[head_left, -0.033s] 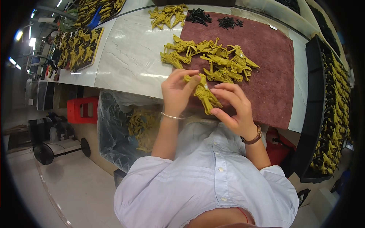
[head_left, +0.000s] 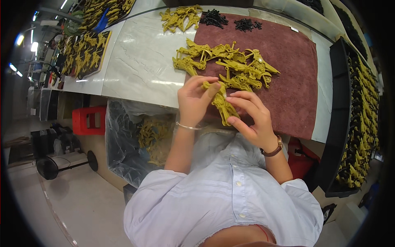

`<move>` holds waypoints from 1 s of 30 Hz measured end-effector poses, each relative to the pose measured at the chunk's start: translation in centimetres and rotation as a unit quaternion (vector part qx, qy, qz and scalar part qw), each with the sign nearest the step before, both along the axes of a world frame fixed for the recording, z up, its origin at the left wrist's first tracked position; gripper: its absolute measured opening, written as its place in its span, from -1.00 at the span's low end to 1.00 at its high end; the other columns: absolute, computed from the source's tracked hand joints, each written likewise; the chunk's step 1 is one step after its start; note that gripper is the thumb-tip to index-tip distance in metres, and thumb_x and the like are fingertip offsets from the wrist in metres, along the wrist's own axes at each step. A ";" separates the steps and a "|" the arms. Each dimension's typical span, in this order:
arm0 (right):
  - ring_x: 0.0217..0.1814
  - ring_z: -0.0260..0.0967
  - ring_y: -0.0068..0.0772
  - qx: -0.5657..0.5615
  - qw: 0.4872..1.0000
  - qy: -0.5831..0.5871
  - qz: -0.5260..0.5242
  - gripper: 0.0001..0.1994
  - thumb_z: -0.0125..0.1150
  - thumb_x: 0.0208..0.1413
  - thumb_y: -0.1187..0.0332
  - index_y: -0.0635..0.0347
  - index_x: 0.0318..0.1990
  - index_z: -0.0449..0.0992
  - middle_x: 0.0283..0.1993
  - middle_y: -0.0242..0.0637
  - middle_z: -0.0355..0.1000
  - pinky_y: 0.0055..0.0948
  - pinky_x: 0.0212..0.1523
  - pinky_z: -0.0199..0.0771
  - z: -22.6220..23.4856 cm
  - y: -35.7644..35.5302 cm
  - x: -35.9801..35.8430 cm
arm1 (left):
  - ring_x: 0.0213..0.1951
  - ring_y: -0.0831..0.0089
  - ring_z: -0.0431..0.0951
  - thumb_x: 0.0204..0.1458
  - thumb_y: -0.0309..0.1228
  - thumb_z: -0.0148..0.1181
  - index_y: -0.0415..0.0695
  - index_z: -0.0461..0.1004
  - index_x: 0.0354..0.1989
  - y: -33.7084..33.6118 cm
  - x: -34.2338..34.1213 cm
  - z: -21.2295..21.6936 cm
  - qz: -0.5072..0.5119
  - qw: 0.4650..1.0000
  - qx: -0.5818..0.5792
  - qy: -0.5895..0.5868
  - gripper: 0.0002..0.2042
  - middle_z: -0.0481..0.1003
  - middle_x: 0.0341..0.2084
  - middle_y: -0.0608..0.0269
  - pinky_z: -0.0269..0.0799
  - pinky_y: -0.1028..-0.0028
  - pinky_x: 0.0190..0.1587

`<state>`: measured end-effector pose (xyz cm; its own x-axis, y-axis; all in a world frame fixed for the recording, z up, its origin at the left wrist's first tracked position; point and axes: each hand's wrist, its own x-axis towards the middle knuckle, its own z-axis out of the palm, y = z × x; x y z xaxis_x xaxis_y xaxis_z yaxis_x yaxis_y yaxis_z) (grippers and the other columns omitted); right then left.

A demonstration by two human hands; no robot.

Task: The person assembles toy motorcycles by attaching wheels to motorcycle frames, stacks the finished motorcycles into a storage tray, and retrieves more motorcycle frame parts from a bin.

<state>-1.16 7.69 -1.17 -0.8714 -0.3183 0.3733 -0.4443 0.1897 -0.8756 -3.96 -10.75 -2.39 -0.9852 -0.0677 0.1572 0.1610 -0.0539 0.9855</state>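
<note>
Over the table's near edge, a yellow-green molded plastic part [head_left: 222,106] is held at a slant between my hands. My left hand [head_left: 193,99] pinches its upper end between thumb and fingers. On its lower right side rest the thumb and fingertips of my right hand [head_left: 254,114], closed about that edge. Just beyond my fingers lies a loose pile of similar yellow-green parts [head_left: 242,76], partly on a maroon cloth [head_left: 294,86]. What the fingertips cover on the held part is hidden.
Two heaps of small black pieces [head_left: 214,18] and more yellow-green parts [head_left: 180,17] lie at the back. A black tray [head_left: 340,111] of assembled pieces stands at the right. A clear plastic bag [head_left: 123,144] with yellow-green parts and a red stool [head_left: 78,120] are below left.
My left hand and the held part have shifted very slightly to the right and down. My grip looks the same.
</note>
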 end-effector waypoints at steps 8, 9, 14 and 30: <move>-0.25 0.42 -0.46 -0.064 0.991 -0.035 -0.110 -0.74 0.26 -0.03 0.52 0.27 -0.13 0.51 -0.17 -0.22 0.41 -0.55 -0.30 0.48 -1.8 0.4 -0.2 | -0.27 0.57 0.53 0.05 -0.59 0.17 -0.34 0.48 -0.21 1.6 -0.3 -0.1 -0.109 0.992 -0.048 0.046 -0.86 0.40 -0.26 0.23 0.51 0.62 -0.35; -0.25 0.42 -0.46 -0.064 0.991 -0.036 -0.113 -0.74 0.26 -0.03 0.52 0.27 -0.13 0.51 -0.17 -0.22 0.41 -0.55 -0.30 0.48 -1.7 0.5 -0.3 | -0.27 0.57 0.53 0.05 -0.59 0.17 -0.34 0.48 -0.21 1.8 -0.4 -0.2 -0.112 0.992 -0.047 0.045 -0.86 0.40 -0.26 0.23 0.51 0.62 -0.35; -0.24 0.43 -0.32 0.004 0.989 -0.037 -0.143 -0.74 0.33 -0.12 0.49 0.26 -0.20 0.51 -0.19 -0.21 0.43 -0.44 -0.26 0.46 -1.5 -0.1 -0.2 | -0.32 0.62 0.49 0.04 -0.58 0.20 -0.33 0.50 -0.27 2.1 -0.5 -0.5 -0.104 0.993 0.001 -0.053 -0.90 0.42 -0.37 0.29 0.44 0.65 -0.38; 0.08 0.35 -0.15 0.038 0.995 0.083 -0.047 -0.78 0.28 -0.19 0.59 0.18 -0.30 0.54 -0.13 -0.24 0.48 -0.31 0.02 0.35 0.1 3.4 -0.6 | -0.02 0.43 0.43 0.06 -0.55 0.16 -0.32 0.48 -0.17 0.6 -0.6 1.4 -0.345 0.938 0.030 0.015 -0.82 0.35 -0.06 0.13 0.40 0.45 0.02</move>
